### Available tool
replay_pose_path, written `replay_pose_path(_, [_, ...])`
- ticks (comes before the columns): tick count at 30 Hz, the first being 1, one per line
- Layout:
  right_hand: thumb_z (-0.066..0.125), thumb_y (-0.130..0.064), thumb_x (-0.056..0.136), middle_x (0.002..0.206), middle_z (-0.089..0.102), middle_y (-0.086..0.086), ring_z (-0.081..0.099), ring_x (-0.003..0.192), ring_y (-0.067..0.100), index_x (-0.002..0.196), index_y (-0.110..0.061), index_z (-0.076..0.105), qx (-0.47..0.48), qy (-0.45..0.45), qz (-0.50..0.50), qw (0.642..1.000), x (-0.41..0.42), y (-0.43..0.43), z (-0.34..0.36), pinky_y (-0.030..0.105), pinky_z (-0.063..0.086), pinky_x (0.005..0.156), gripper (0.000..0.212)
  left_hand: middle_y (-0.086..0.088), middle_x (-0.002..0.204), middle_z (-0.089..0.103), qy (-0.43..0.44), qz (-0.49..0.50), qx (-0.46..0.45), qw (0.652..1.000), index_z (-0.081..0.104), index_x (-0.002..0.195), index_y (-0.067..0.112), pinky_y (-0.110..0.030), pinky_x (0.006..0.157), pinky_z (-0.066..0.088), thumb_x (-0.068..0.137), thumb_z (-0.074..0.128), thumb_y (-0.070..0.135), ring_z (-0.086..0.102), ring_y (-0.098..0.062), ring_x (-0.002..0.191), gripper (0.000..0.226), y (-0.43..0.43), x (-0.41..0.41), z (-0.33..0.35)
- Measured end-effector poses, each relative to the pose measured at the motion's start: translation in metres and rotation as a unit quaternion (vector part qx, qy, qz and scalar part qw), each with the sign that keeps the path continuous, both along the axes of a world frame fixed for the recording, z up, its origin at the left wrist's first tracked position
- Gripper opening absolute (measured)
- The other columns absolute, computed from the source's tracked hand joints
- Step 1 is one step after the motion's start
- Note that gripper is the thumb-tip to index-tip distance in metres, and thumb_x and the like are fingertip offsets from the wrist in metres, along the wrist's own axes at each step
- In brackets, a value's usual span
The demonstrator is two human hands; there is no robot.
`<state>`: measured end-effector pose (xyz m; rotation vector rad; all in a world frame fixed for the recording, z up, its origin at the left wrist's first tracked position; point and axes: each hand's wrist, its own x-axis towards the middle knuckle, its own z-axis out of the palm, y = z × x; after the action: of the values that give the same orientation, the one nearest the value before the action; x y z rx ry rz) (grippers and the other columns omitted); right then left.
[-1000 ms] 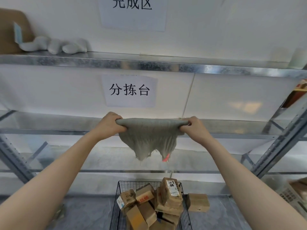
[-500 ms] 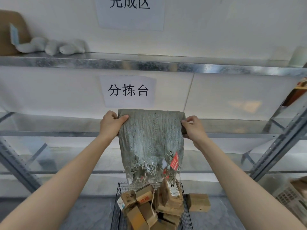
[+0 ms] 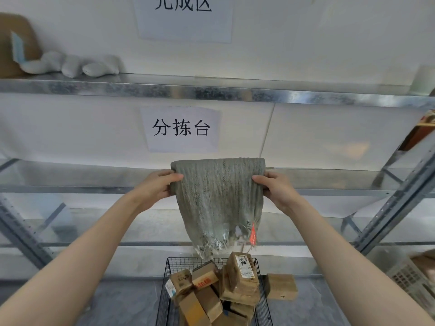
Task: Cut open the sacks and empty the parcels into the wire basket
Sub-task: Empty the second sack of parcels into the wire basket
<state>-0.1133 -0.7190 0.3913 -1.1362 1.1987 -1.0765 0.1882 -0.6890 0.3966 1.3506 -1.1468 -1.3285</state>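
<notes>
Head view: your two hands hold one grey sack [image 3: 219, 198] up before the metal shelves [image 3: 211, 91].
Left hand [image 3: 156, 188]: clenched on the sack's left edge.
Right hand [image 3: 274, 188]: clenched on its right edge.
Sack: hangs mouth down, frayed end and red tag [image 3: 253, 234] just above the wire basket [image 3: 168, 274].
Open room: bare floor either side of the basket.
Parcels [image 3: 242, 272]: heaped in the basket; one box [image 3: 281, 287] lies outside, right.

Your wire basket [image 3: 167, 274] – front cut off by the bottom edge; sack [image 3: 219, 198] hides your fingertips – red tag [image 3: 253, 234] print unreadable.
</notes>
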Motion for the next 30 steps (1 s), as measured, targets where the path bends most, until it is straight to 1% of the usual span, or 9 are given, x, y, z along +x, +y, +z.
replay_pose_path(2, [0.061, -0.005, 0.090, 0.095, 0.066, 0.017, 0.064, 0.083, 0.024, 0.108, 0.009, 0.060, 0.005, -0.013, -0.008, 1.000, 0.000, 0.000, 0.000, 0.030, 0.056, 0.080, 0.023, -0.013, 0.110, 0.068, -0.005, -0.016, 0.020, 1.000, 0.061, 0.112, 0.006, -0.041, 0.094, 0.050, 0.088, 0.063, 0.015, 0.066, -0.029, 0.101, 0.026, 0.000, 0.001, -0.001])
replay_pose_path(5, [0.061, -0.006, 0.090, 0.084, 0.065, 0.012, 0.063, 0.072, 0.019, 0.093, 0.002, 0.061, 0.016, -0.033, -0.024, 0.999, 0.000, 0.000, -0.001, 0.022, 0.056, 0.063, 0.008, -0.017, 0.113, 0.065, -0.023, -0.016, 0.047, 0.999, 0.058, 0.112, 0.001, -0.040, 0.092, 0.052, 0.088, 0.064, 0.017, 0.066, -0.031, 0.101, 0.029, 0.000, 0.002, -0.005])
replay_pose_path(8, [0.062, -0.007, 0.089, 0.075, 0.062, 0.009, 0.061, 0.061, 0.015, 0.081, -0.002, 0.059, 0.024, -0.042, -0.048, 0.998, 0.001, -0.001, -0.003, 0.019, 0.050, 0.050, 0.010, -0.017, 0.114, 0.065, -0.038, -0.027, 0.067, 0.997, 0.061, 0.107, 0.003, -0.042, 0.092, 0.052, 0.087, 0.065, 0.017, 0.066, -0.033, 0.099, 0.025, 0.002, 0.001, -0.007])
replay_pose_path(12, [0.065, -0.011, 0.088, 0.076, 0.066, 0.008, 0.062, 0.067, 0.019, 0.084, -0.003, 0.062, 0.032, -0.060, -0.064, 0.996, 0.001, -0.002, -0.007, 0.029, 0.051, 0.065, 0.009, -0.009, 0.109, 0.065, -0.064, -0.054, 0.066, 0.994, 0.061, 0.107, 0.009, -0.039, 0.090, 0.052, 0.087, 0.065, 0.012, 0.065, -0.030, 0.101, 0.020, 0.006, -0.006, -0.006])
replay_pose_path(16, [0.059, 0.003, 0.087, 0.091, 0.068, 0.013, 0.065, 0.082, 0.022, 0.098, 0.002, 0.064, 0.018, -0.069, 0.002, 0.997, -0.003, -0.002, -0.004, 0.026, 0.055, 0.069, 0.012, -0.015, 0.108, 0.066, -0.071, -0.009, 0.030, 0.997, 0.061, 0.103, 0.002, -0.031, 0.085, 0.051, 0.086, 0.064, 0.004, 0.065, -0.025, 0.100, 0.018, 0.003, -0.007, -0.010])
replay_pose_path(21, [0.055, 0.010, 0.086, 0.106, 0.063, 0.020, 0.062, 0.096, 0.029, 0.111, 0.012, 0.057, 0.000, 0.066, 0.014, 0.998, -0.006, -0.003, -0.004, 0.037, 0.052, 0.088, 0.025, -0.016, 0.092, 0.065, -0.115, 0.032, 0.011, 0.993, 0.061, 0.083, -0.002, -0.032, 0.088, 0.051, 0.085, 0.062, -0.001, 0.064, -0.027, 0.092, 0.003, 0.003, -0.003, -0.007])
replay_pose_path(24, [0.051, 0.012, 0.086, 0.099, 0.060, 0.016, 0.059, 0.094, 0.027, 0.101, 0.008, 0.058, -0.011, 0.081, 0.003, 0.997, -0.010, -0.003, -0.002, 0.039, 0.052, 0.089, 0.017, -0.011, 0.077, 0.057, -0.114, 0.035, -0.007, 0.993, 0.054, 0.069, 0.002, -0.034, 0.091, 0.050, 0.085, 0.055, -0.007, 0.058, -0.024, 0.084, 0.018, 0.003, -0.001, 0.001])
replay_pose_path(27, [0.049, 0.012, 0.085, 0.093, 0.056, 0.014, 0.055, 0.091, 0.028, 0.093, 0.000, 0.055, -0.026, 0.103, -0.006, 0.994, -0.008, -0.004, 0.003, 0.045, 0.050, 0.087, 0.016, -0.009, 0.073, 0.051, -0.128, 0.048, -0.017, 0.990, 0.047, 0.065, 0.006, -0.039, 0.092, 0.051, 0.083, 0.054, -0.009, 0.054, -0.025, 0.082, 0.024, -0.001, 0.000, 0.006])
replay_pose_path(30, [0.052, 0.011, 0.084, 0.085, 0.046, 0.011, 0.048, 0.080, 0.025, 0.082, -0.014, 0.041, -0.054, 0.127, -0.049, 0.989, -0.006, -0.003, 0.005, 0.043, 0.047, 0.073, 0.027, -0.009, 0.075, 0.047, -0.139, 0.094, -0.037, 0.985, 0.041, 0.070, 0.010, -0.043, 0.086, 0.054, 0.083, 0.057, -0.008, 0.051, -0.025, 0.074, 0.027, -0.004, -0.001, 0.008])
